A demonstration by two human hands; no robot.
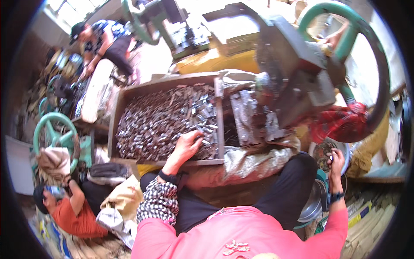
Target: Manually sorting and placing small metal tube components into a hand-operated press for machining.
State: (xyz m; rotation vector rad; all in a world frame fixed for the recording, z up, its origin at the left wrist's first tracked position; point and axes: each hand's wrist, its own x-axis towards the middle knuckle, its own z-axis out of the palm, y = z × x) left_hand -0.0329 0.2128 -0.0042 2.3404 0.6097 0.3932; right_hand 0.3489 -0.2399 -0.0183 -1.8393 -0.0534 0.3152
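Observation:
A shallow wooden tray [166,80] full of small shiny metal pieces [164,116] lies in front of me. My left hand [188,144] is over the tray's near right part, its fingers curled at the edge of the pile; what they hold, if anything, is too small to make out. Off to the right, my right hand [336,163] is closed on a small dark piece [331,158], beside a bowl [346,152] with small bits in it. Right of the tray is the machine's metal bed [246,116], under a dark press head [297,64].
A large green handwheel [351,32] with a red cloth [340,121] curves over the right side. Pale sacking [254,164] covers the edge before my knees. Two people, in a patterned shirt [105,32] and an orange shirt [82,216], sit at left near another green handwheel [54,134].

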